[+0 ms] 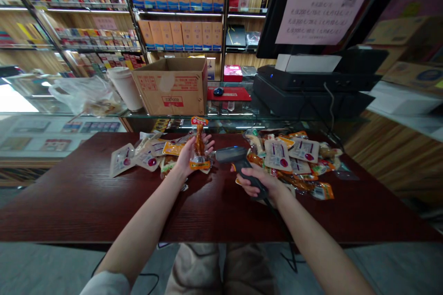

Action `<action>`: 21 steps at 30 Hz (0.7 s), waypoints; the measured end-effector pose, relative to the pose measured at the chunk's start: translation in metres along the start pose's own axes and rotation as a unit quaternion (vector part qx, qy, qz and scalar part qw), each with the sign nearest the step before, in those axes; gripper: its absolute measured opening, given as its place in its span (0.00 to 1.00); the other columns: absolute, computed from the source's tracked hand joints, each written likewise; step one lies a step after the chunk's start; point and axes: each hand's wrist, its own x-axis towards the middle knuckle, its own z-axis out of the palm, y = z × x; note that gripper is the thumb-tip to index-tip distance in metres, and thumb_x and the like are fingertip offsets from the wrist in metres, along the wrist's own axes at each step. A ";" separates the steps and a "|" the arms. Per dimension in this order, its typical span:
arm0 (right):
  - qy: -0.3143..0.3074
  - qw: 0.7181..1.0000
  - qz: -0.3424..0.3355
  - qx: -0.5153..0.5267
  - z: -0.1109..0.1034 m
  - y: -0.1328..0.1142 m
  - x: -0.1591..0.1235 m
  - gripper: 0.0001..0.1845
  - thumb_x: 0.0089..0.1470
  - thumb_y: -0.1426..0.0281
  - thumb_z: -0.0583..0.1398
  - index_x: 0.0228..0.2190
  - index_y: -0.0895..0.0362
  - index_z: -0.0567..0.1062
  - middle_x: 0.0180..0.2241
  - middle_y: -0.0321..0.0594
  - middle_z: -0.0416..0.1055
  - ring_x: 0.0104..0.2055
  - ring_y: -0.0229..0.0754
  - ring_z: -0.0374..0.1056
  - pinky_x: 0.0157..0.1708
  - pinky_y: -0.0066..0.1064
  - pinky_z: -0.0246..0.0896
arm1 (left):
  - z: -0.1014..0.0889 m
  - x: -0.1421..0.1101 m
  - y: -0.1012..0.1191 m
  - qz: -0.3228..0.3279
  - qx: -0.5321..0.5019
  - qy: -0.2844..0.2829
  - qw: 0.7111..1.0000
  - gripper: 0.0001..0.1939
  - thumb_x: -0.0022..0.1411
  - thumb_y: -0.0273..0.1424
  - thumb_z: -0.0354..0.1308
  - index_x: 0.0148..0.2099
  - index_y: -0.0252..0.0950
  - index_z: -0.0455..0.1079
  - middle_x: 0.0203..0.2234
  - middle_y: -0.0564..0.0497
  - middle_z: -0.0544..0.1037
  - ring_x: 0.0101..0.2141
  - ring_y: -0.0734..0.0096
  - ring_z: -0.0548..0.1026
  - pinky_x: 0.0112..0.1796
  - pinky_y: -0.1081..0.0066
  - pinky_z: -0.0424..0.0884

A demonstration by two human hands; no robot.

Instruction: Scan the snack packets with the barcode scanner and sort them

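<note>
Left grip [188, 153]: palm up, fingers spread behind the packet, cradling it; no firm pinch visible.
Packet [200, 142]: on the left palm, above the bench; clear wrap, brown drumstick-like piece inside, red label at top, orange band at bottom. Barcode not made out from here.
Right grip [259, 180]: fingers wrapped around the scanner's handle, closed firmly.
Scanner [231, 153]: handheld, dark; nose pointing left, just beside the packet. Touching or not, cannot tell.
Scanning, my judgement: hold the packet steady, turn its printed code square to the nose, smooth any crease in the wrap. Leave a small gap; tilt slightly if the film glares. Fingers ought to stay off the code.
Cable [284, 228]: runs down from the handle over the bench's near edge; worth leaving slack so it does not drag packets.
Left pile [149, 156]: wrapped packets, white and orange, overlapping, beside and beyond the left grip.
Right pile [298, 156]: a fuller heap, beyond and right of the scanner. Advisable to keep the two piles well apart.
Bench [83, 189]: dark red-brown wood, under both piles.
Cardboard box [175, 92]: open-topped, behind the bench on a glass case [238, 124]; white cup [126, 88] at its left.
</note>
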 end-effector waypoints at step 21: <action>0.062 0.997 -0.051 0.004 -0.013 -0.010 -0.003 0.22 0.56 0.58 0.63 0.48 0.55 0.68 0.21 0.24 0.60 0.12 0.27 0.48 0.14 0.22 0.47 | -0.001 -0.007 -0.012 0.243 0.837 0.164 0.463 0.34 0.64 0.40 0.54 0.69 0.33 0.59 0.56 0.32 0.67 0.54 0.39 0.67 0.52 0.44 0.66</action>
